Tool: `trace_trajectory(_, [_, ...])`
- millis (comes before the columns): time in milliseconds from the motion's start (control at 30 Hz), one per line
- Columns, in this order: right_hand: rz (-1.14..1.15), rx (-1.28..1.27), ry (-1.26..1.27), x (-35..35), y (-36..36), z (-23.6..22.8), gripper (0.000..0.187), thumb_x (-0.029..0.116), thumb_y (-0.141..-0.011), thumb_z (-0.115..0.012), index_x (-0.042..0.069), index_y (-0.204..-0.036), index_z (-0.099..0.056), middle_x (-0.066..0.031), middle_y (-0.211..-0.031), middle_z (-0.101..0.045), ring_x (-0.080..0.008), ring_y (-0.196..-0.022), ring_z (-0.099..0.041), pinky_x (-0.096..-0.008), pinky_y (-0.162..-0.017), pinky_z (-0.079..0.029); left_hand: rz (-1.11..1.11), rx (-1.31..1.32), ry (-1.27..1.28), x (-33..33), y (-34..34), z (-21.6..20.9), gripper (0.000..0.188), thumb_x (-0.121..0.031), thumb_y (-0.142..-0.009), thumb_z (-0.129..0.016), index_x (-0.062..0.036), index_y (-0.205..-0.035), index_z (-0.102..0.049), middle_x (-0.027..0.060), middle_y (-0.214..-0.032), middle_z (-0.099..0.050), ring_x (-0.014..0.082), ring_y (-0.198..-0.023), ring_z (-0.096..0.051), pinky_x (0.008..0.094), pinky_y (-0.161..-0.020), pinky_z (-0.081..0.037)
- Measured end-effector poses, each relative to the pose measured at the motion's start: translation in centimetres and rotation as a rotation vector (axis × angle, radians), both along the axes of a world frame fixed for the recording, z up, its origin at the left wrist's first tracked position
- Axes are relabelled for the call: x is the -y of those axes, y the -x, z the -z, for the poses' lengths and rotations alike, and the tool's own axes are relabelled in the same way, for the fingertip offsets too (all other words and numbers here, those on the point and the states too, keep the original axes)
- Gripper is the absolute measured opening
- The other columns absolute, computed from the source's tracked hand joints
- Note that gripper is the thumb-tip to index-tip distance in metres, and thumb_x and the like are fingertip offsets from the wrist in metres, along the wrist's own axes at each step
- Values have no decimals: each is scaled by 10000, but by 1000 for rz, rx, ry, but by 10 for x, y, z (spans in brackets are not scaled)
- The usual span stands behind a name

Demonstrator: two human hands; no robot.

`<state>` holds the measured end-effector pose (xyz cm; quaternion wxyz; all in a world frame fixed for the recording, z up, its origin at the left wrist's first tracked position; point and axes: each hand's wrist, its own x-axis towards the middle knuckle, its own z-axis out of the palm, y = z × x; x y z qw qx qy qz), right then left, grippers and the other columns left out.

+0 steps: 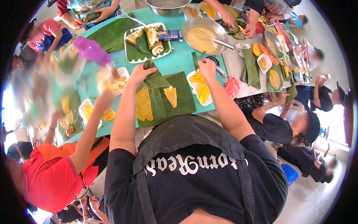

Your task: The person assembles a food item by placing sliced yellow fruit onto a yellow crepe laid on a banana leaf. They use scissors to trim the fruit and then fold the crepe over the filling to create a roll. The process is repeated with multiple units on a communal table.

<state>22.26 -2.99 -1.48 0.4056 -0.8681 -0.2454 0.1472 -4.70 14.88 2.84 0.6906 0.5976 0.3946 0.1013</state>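
Note:
My left hand (145,74) is closed on the folded end of a banana leaf (157,80) over the table. To the right, my right hand (207,68) pinches a thin green leaf strip (194,60), its fingers pressed together. Between my forearms a larger banana leaf sheet (185,89) lies flat. On its left part rests a flat yellow crepe (144,105); a small folded yellow wedge (170,97) sits nearer the middle. Beside my right wrist stands a white tray of yellow mango strips (203,92), partly hidden by my forearm.
A white tray (128,56) with leaf wraps and a blue box stands ahead. Right of it is a steel bowl (188,28) of batter with a whisk (223,43). A purple bottle (91,50) lies left. A co-worker's arm (87,130) reaches in close on my left.

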Motion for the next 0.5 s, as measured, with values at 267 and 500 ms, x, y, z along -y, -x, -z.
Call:
trace_trajectory(267, [-231, -572, -242, 16, 41, -26, 153, 92, -780, -679, -8, -854, -590, -75, -802, -670, -144, -694, -625, -271, -633, -489, -12, -493, -617, -18, -10, 75, 613, -409, -754, -747, 58, -1123, -597, 215, -1053, -631, 323, -992, -611, 381, -869, -496])
trace_trajectory(500, [-195, -897, -125, 45, 82, -41, 61, 84, -858, -617, 40, -878, -579, -82, -903, -660, -139, -762, -592, -260, -683, -484, -165, -624, -905, 21, -13, 46, 876, -381, -760, -739, -44, -1446, -311, 203, -1376, -408, 376, -1279, -382, 521, -1058, -288])
